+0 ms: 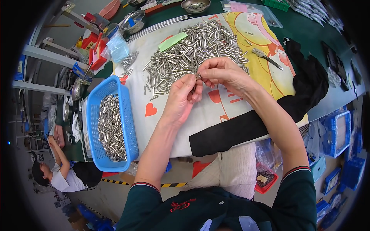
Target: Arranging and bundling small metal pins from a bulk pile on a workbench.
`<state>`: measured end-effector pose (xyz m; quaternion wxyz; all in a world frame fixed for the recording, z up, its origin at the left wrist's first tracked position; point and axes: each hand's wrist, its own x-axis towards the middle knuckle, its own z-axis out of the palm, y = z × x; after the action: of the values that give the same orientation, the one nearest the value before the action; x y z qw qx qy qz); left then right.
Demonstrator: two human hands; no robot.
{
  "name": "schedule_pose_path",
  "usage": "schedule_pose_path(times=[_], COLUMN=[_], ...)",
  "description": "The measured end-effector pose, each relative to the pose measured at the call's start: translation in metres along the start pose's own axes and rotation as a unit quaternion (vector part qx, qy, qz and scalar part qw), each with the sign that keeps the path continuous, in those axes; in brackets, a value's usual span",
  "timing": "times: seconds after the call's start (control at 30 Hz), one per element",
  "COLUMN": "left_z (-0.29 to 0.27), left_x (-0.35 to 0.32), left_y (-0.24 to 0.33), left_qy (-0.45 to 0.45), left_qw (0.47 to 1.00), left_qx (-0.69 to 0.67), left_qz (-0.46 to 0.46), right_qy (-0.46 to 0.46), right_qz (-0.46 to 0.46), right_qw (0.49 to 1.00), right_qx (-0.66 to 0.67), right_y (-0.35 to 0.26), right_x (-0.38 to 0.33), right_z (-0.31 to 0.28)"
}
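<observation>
My left hand [182, 96] and my right hand [224, 76] meet above the table, fingertips pinched together. A small metal part [198, 77] shows between them, gripped from both sides; fingers cover most of it, so its exact shape is hidden. Just beyond my hands spreads a large heap of short silvery metal pins [200, 42] on a patterned cloth [154, 127]. A green slip of paper [172, 41] lies on the heap. To the left of my forearm stands a blue perforated basket [131, 134] holding many similar metal pins [111, 129].
A black sleeve-like cloth [227, 133] lies along the near table edge. Black-handled pliers or cutters [266, 58] rest at the right. Metal bowls [195, 5], a red bin [98, 56] and bagged parts [118, 48] stand farther back. Another person [63, 173] works at the far left.
</observation>
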<state>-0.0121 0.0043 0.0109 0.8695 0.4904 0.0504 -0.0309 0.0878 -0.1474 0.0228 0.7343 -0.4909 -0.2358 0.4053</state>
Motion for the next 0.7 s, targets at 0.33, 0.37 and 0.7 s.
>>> schedule_pose_path(times=[0.33, 0.37, 0.7], left_z=[0.0003, -0.0002, 0.0004], left_x=[0.0017, 0.0013, 0.0008], left_y=[-0.0003, 0.0000, 0.0000], left_qy=[-0.007, -0.007, -0.003], left_qw=[1.000, 1.000, 1.000], left_qx=[-0.004, -0.004, 0.008], left_qz=[0.005, 0.005, 0.011], right_qy=[-0.015, -0.014, 0.005], right_qz=[-0.007, -0.006, -0.012], right_qw=[1.000, 1.000, 1.000], right_qx=[-0.015, -0.017, -0.004], right_y=[0.0025, 0.0022, 0.0030], right_x=[0.0025, 0.0026, 0.0029], right_z=[-0.0047, -0.0039, -0.0012])
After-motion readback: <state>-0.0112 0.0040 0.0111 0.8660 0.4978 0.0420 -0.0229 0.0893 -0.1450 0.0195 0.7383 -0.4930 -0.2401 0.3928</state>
